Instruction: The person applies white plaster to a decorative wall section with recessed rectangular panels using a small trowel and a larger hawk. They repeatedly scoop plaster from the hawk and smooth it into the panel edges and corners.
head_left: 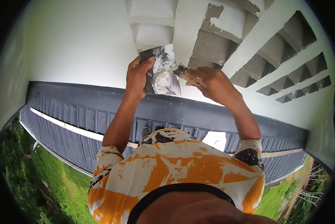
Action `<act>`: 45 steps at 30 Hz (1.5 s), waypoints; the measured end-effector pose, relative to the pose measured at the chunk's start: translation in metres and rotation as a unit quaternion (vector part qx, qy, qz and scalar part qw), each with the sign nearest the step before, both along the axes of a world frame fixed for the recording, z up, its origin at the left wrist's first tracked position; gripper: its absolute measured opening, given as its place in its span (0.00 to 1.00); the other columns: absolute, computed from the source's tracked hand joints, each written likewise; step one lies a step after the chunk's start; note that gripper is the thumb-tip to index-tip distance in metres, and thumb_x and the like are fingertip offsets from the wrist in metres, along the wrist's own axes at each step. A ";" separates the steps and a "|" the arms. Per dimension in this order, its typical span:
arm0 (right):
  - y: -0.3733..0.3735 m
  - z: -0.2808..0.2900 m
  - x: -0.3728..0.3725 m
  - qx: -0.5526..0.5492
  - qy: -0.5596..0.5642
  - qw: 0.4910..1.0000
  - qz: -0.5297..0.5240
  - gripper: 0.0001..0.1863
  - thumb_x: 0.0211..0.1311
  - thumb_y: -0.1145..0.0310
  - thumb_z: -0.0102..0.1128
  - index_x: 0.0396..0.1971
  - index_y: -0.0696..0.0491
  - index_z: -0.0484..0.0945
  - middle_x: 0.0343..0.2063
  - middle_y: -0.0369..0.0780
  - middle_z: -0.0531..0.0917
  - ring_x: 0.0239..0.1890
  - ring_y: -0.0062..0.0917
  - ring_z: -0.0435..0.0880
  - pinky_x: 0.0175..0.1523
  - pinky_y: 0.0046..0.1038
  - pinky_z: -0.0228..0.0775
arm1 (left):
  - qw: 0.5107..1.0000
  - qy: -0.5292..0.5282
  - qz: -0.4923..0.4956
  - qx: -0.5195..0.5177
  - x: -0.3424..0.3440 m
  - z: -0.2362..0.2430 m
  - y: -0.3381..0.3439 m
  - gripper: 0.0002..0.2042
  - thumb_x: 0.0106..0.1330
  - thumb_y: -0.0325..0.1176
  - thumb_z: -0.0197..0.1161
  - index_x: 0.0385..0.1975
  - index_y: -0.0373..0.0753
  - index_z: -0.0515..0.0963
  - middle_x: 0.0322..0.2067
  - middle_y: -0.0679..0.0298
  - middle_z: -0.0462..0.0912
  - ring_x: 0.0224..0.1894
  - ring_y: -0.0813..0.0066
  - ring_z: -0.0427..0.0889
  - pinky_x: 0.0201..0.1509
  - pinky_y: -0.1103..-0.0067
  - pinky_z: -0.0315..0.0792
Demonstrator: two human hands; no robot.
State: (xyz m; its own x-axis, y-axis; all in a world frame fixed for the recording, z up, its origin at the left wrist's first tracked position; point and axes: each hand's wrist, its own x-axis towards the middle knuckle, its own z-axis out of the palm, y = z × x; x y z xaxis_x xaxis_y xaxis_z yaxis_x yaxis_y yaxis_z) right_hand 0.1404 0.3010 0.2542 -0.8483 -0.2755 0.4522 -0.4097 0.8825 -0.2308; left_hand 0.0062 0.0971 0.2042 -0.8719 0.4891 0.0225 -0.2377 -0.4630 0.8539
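L hand gripped flat plate by its L edge, thumb on top; R hand, closed round scraper, was just R of it, tool's long axis slanting up-left, tip at plate's R edge nr white paste, contact unclear

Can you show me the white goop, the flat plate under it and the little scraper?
White goop [163,82]: head view, on its middle.
Flat plate [149,84]: head view, on its dark left side.
Little scraper [180,70]: head view, on its blade.
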 end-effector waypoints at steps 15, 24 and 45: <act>-0.013 0.013 -0.016 0.065 0.010 0.992 0.107 0.18 0.37 0.81 0.61 0.34 0.53 0.82 0.22 0.39 0.77 0.28 0.32 0.79 0.31 0.33 0.72 | 0.995 0.001 0.072 -0.072 -0.002 -0.008 0.007 0.07 0.68 0.29 0.57 0.37 0.33 0.79 0.30 0.69 0.80 0.30 0.84 0.73 0.34 0.82 0.68; -0.003 0.007 -0.028 0.073 -0.002 0.991 0.113 0.15 0.39 0.81 0.63 0.32 0.51 0.83 0.21 0.36 0.77 0.29 0.31 0.79 0.31 0.32 0.72 | 0.992 0.013 0.101 -0.080 -0.002 -0.008 0.005 0.06 0.67 0.29 0.57 0.35 0.34 0.79 0.29 0.68 0.80 0.27 0.82 0.74 0.30 0.81 0.69; 0.007 -0.053 -0.043 -0.580 -0.001 0.814 0.023 0.10 0.68 0.69 0.58 0.44 0.57 0.82 0.16 0.35 0.74 0.17 0.19 0.71 0.23 0.22 0.67 | 0.959 -0.211 0.032 0.185 0.004 -0.038 0.015 0.14 0.72 0.33 0.52 0.52 0.31 0.72 0.45 0.57 0.81 0.44 0.65 0.83 0.50 0.68 0.79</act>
State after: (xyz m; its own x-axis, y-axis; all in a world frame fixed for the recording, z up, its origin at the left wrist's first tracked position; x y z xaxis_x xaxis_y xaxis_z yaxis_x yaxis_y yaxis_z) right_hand 0.0978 0.3083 0.2011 -0.8506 0.3038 0.4291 -0.4346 0.0531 -0.8991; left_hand 0.0104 0.1125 0.1666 -0.8693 0.4612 -0.1780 -0.4876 -0.7411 0.4615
